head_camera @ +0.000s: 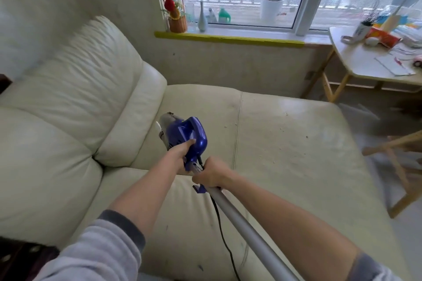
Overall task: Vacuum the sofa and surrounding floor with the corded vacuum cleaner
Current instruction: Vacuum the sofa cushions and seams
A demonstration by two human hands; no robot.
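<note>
The left hand [182,151] grips the blue vacuum cleaner [186,137] body; the right hand [211,174] clasps its silver tube [246,228] just behind. Crumbs [260,156] still dot the sofa [285,143] seat right of both hands, so most vacuuming, floor included, seems left.

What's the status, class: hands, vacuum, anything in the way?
Left hand grips blue vacuum body; right hand grips silver tube. Crumbs on sofa seat. Black cord trails across cushion.

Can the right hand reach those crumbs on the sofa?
Probably yes: the crumbs lie on open seat with nothing in between, but the right hand is busy gripping the vacuum's silver tube.
</note>
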